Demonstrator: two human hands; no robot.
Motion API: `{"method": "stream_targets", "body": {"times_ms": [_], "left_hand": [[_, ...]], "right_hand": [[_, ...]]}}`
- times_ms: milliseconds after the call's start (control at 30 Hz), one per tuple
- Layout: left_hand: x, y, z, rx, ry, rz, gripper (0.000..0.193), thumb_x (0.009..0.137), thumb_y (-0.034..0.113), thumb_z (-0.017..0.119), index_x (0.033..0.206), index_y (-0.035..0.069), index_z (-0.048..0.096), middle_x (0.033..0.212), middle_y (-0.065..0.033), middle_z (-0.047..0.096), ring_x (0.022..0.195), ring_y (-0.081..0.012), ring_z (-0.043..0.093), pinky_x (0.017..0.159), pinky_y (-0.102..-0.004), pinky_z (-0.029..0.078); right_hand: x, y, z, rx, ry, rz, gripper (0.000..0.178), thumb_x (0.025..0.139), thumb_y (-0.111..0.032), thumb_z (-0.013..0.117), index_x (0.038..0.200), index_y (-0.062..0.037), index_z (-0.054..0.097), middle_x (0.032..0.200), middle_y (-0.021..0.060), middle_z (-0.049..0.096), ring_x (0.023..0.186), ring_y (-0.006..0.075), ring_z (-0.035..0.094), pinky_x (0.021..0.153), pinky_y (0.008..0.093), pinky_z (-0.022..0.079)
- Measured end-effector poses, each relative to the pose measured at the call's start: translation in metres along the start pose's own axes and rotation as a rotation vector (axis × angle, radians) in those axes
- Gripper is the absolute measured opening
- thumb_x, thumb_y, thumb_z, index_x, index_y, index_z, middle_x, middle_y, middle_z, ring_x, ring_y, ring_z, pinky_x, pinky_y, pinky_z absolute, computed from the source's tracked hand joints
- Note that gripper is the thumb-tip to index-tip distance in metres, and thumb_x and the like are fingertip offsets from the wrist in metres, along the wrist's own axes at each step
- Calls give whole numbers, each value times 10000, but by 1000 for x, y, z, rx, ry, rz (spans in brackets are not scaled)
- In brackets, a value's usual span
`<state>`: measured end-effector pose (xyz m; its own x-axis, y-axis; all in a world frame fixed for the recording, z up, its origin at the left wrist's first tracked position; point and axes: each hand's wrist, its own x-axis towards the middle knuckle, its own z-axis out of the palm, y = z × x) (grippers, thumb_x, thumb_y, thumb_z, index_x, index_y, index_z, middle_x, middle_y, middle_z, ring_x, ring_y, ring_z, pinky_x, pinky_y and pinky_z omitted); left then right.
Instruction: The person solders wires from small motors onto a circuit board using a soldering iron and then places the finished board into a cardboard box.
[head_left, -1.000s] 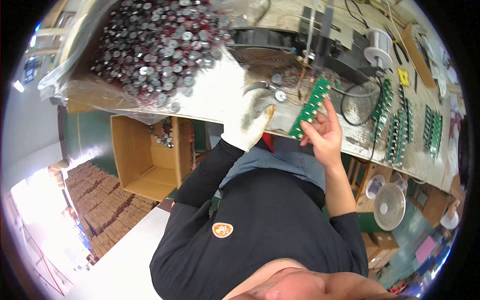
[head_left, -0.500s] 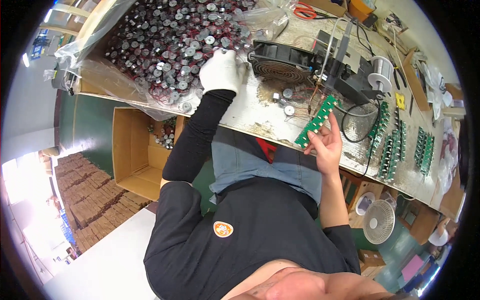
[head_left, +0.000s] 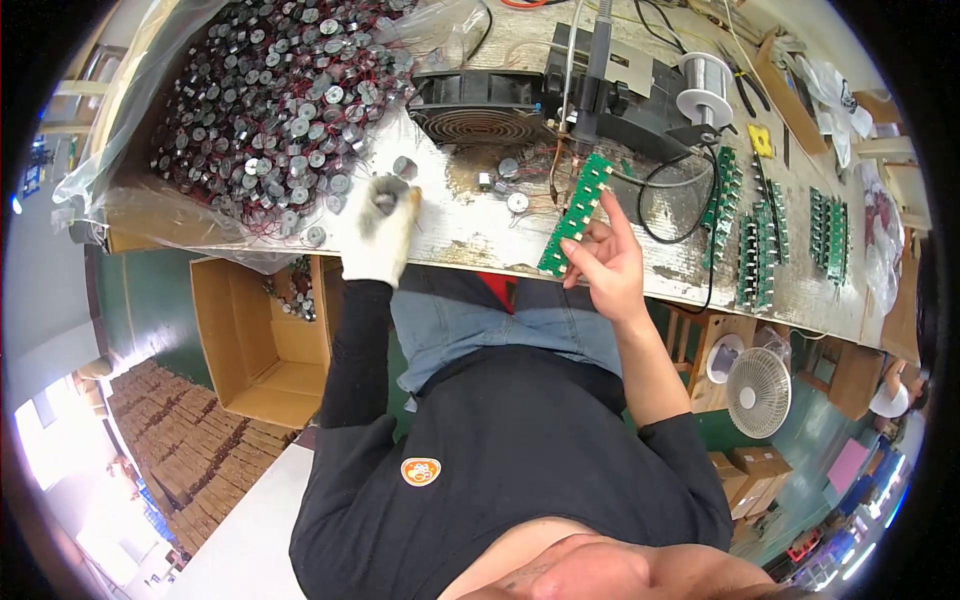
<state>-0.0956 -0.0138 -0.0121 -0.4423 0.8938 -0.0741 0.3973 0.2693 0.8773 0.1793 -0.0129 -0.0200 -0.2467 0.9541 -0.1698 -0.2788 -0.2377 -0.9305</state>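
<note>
My left hand [head_left: 380,235], in a white glove, is over the table's front part, right of a big heap of small round motors [head_left: 290,110] with red wires. Its fingers are curled round a dark grey motor [head_left: 385,202], partly hidden by the glove. Just past the fingertips is another round motor [head_left: 405,167]. My bare right hand [head_left: 608,260] pinches the lower part of a long green circuit board [head_left: 575,220] with a row of small white parts, held tilted above the table edge. A few loose motors [head_left: 517,203] lie between my hands.
A black fan [head_left: 478,108] and a soldering stand [head_left: 635,115] with a solder spool [head_left: 705,88] stand behind. Rows of green boards [head_left: 755,255] lie to the right, near a black cable [head_left: 645,215]. Below the table's left are an open carton [head_left: 265,375] and, to the right, a white fan [head_left: 758,393].
My left hand has come back from the heap toward the table's front edge, its fingers now curled round a motor. My right hand keeps the board; the whole view has shifted.
</note>
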Motion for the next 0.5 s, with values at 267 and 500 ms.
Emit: {"method": "stream_targets", "body": {"times_ms": [267,500], "left_hand": [[-22,2,3,-181,143,-10,199,836,132,686,945,-10,600,767,-63,639,499,-80,542,487,-223,444],[-13,-10,6,158,62,61,301,728,210,768,865,18,580,783,-74,610,728,-157,575,693,-301,474]], "right_hand": [[1,-1,-2,-16,-10,33,764,843,49,599,1457,-11,147,880,126,571,593,133,591,455,232,471],[1,-1,-1,-10,-15,34,746,846,54,592,1451,-7,160,892,131,582,595,131,591,456,233,471]]}}
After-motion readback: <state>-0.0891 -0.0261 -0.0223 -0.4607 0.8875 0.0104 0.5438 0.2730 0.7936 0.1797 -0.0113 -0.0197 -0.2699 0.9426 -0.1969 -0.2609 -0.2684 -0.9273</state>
